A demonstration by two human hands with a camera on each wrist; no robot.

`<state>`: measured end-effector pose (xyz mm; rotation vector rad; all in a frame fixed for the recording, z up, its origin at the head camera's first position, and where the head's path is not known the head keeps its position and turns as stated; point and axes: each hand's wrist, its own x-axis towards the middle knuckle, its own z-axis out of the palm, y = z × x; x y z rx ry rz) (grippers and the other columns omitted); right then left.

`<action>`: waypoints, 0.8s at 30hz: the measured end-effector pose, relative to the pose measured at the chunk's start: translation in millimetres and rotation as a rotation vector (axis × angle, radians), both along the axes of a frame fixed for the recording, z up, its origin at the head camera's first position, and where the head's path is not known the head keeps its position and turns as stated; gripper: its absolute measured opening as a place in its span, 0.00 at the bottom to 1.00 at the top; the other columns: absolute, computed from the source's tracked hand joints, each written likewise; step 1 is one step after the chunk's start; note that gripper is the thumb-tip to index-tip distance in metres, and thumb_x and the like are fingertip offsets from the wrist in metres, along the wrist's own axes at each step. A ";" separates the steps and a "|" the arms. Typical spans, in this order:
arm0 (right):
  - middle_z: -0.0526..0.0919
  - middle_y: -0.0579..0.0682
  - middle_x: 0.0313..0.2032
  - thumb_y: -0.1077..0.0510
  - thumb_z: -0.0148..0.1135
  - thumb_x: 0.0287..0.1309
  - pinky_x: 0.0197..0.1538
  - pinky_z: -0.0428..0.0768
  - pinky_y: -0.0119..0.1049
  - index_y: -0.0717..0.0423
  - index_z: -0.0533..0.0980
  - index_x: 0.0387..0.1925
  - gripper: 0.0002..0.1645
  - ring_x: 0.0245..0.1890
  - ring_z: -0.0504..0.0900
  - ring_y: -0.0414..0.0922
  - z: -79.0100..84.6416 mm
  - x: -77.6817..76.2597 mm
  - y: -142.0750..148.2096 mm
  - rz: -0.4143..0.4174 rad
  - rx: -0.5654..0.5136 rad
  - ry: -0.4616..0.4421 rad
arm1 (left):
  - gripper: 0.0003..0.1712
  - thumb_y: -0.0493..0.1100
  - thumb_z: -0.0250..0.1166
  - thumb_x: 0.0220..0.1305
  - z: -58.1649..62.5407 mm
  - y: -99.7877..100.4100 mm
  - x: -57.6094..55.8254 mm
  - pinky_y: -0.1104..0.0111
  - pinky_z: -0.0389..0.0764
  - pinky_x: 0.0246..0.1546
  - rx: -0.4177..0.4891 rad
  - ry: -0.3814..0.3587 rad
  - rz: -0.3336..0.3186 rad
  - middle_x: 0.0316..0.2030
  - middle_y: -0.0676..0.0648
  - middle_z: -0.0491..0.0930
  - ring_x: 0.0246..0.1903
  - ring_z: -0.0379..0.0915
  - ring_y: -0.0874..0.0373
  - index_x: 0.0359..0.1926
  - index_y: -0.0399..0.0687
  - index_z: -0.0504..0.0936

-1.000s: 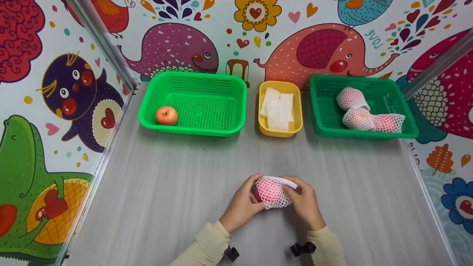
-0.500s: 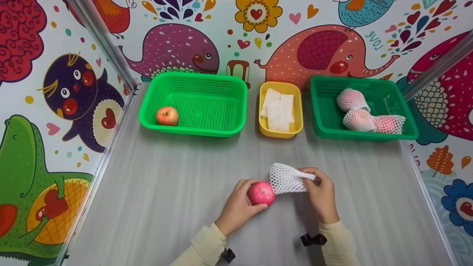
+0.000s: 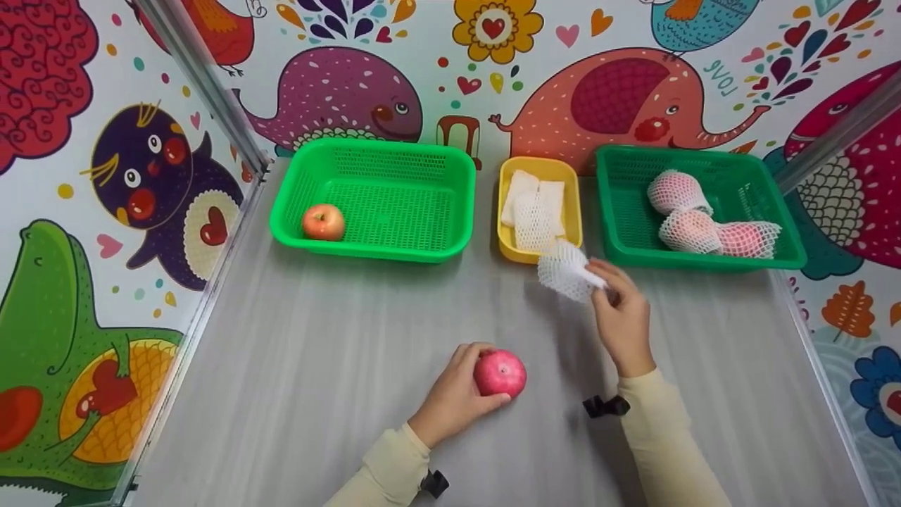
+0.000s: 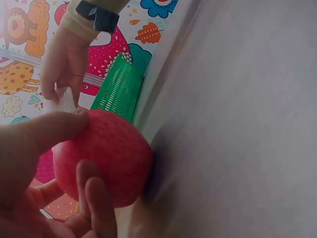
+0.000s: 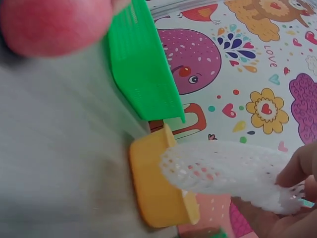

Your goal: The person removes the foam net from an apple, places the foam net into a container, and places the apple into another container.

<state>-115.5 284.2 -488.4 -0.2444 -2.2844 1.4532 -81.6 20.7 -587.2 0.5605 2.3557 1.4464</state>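
Note:
My left hand (image 3: pixel 454 398) holds a pinkish-red apple (image 3: pixel 501 374) at the table's middle, fingers behind it and thumb in front. In the left wrist view the bare apple (image 4: pixel 106 156) shows large, close over the tabletop. My right hand (image 3: pixel 623 317) pinches one gathered end of a white foam fruit net (image 3: pixel 566 274). The net hangs in front of the yellow bin (image 3: pixel 505 243) and overlaps its front right corner in the head view. In the right wrist view the net (image 5: pixel 223 168) stretches out from thumb and fingers. Several flat white nets (image 3: pixel 535 215) lie inside the bin.
A light green basket (image 3: pixel 366 252) at the back left holds one yellow-red apple (image 3: pixel 324 222). The dark green basket (image 3: pixel 704 260) at the back right holds 3 net-wrapped fruits (image 3: pixel 690 231). Printed panels (image 3: pixel 464 77) wall in the grey table (image 3: pixel 317 338).
The net has come off the apple in my left hand. My right hand has carried it away, up toward the yellow bin. The left hand keeps its hold on the apple.

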 end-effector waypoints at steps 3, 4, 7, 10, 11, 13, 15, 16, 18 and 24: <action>0.79 0.56 0.60 0.73 0.53 0.65 0.50 0.75 0.25 0.66 0.81 0.54 0.19 0.60 0.76 0.49 -6.2 -26.6 11.3 0.013 0.028 0.090 | 0.41 0.52 0.80 0.52 -1.5 -1.0 1.0 0.60 0.77 0.56 -0.004 -0.003 -0.001 0.58 0.58 0.68 0.57 0.70 0.61 0.64 0.61 0.68; 0.79 0.54 0.61 0.72 0.54 0.66 0.52 0.75 0.25 0.64 0.82 0.55 0.19 0.61 0.75 0.47 -7.6 -36.3 15.3 0.014 0.035 0.108 | 0.41 0.52 0.80 0.52 -2.1 -1.1 1.3 0.60 0.77 0.56 -0.003 -0.001 -0.001 0.58 0.57 0.69 0.57 0.70 0.61 0.64 0.61 0.68; 0.79 0.46 0.61 0.68 0.55 0.68 0.56 0.74 0.28 0.55 0.82 0.58 0.21 0.63 0.74 0.40 -9.0 -67.6 26.0 0.000 0.094 0.113 | 0.41 0.52 0.80 0.52 -3.8 -1.1 1.9 0.60 0.76 0.56 -0.001 0.009 0.005 0.57 0.57 0.69 0.57 0.71 0.61 0.64 0.60 0.68; 0.78 0.41 0.62 0.65 0.53 0.71 0.49 0.75 0.28 0.47 0.79 0.62 0.23 0.49 0.79 0.40 -5.2 -97.3 32.5 -0.012 0.174 0.047 | 0.42 0.52 0.80 0.52 -4.7 -1.2 2.2 0.60 0.76 0.56 0.000 0.010 0.013 0.58 0.57 0.68 0.57 0.71 0.61 0.65 0.61 0.68; 0.77 0.39 0.62 0.64 0.53 0.71 0.50 0.75 0.28 0.45 0.78 0.64 0.24 0.49 0.79 0.39 -4.7 -106.2 34.6 -0.014 0.211 0.022 | 0.42 0.52 0.80 0.52 -4.9 -1.3 2.3 0.60 0.76 0.56 0.000 0.008 0.013 0.58 0.57 0.68 0.57 0.71 0.61 0.65 0.61 0.68; 0.75 0.39 0.65 0.63 0.52 0.73 0.54 0.74 0.27 0.43 0.74 0.67 0.26 0.51 0.78 0.39 -5.1 -121.7 37.6 0.001 0.288 -0.011 | 0.42 0.52 0.80 0.52 -5.4 -1.6 2.3 0.59 0.76 0.57 0.001 0.003 0.011 0.58 0.57 0.68 0.57 0.71 0.61 0.65 0.61 0.68; 0.72 0.40 0.67 0.62 0.52 0.74 0.62 0.71 0.31 0.42 0.71 0.70 0.27 0.58 0.76 0.40 -7.2 -133.4 38.9 0.031 0.398 -0.030 | 0.43 0.52 0.80 0.52 -5.5 -2.0 1.8 0.59 0.75 0.57 0.003 0.000 0.007 0.59 0.57 0.68 0.57 0.71 0.60 0.65 0.61 0.68; 0.71 0.41 0.68 0.63 0.53 0.74 0.67 0.67 0.34 0.43 0.69 0.71 0.28 0.65 0.71 0.41 -9.1 -138.2 38.8 0.054 0.467 -0.036 | 0.43 0.53 0.80 0.52 -5.3 -2.3 1.5 0.59 0.75 0.57 0.003 0.002 0.006 0.59 0.56 0.68 0.57 0.71 0.60 0.66 0.61 0.68; 0.68 0.45 0.71 0.64 0.54 0.73 0.71 0.61 0.42 0.45 0.67 0.73 0.30 0.72 0.62 0.45 -14.6 -146.5 36.5 0.118 0.624 -0.045 | 0.43 0.52 0.80 0.52 -5.0 -3.1 0.6 0.58 0.75 0.57 0.008 0.008 0.007 0.59 0.55 0.68 0.58 0.71 0.59 0.66 0.59 0.68; 0.65 0.55 0.72 0.63 0.62 0.67 0.68 0.63 0.56 0.54 0.71 0.69 0.30 0.74 0.56 0.56 -36.3 -157.3 27.8 0.378 0.927 -0.253 | 0.44 0.53 0.80 0.52 -5.0 -2.2 -0.7 0.57 0.76 0.57 0.008 -0.002 -0.003 0.59 0.55 0.68 0.58 0.71 0.59 0.67 0.59 0.67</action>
